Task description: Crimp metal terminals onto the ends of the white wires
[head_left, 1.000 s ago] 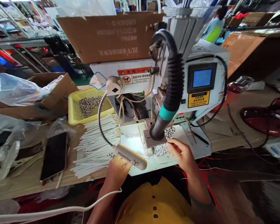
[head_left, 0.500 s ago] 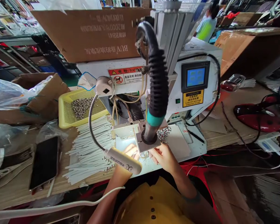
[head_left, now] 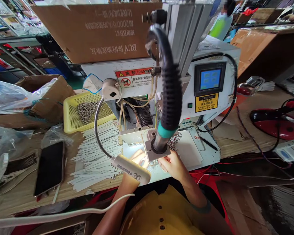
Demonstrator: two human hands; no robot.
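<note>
My left hand (head_left: 139,157) is at the work plate of a white bench machine (head_left: 178,109), partly covered by a small lamp head (head_left: 131,170). Its fingers are bent together. My right hand (head_left: 172,164) faces it from the other side, thumb and fingertips pinched under the machine's metal head block (head_left: 157,153). Whatever lies between the fingertips is too small and too hidden to name. Above the block rises a black ribbed hose (head_left: 171,94) with a teal ring. A pile of small metallic parts (head_left: 173,140) sits just behind my right hand.
Thin white strips (head_left: 94,160) with small ends are spread left of the plate. Behind them stands a yellow basket (head_left: 68,114) holding small metal pieces. A phone (head_left: 50,168) lies farther left. A cardboard box (head_left: 98,36) tops the machine. At the back right is another person (head_left: 220,24).
The whole view has shifted slightly, so things appear a little farther right. The ribbed hose is somewhat blurred and sits lower. Both hands keep nearly the same place and pose.
</note>
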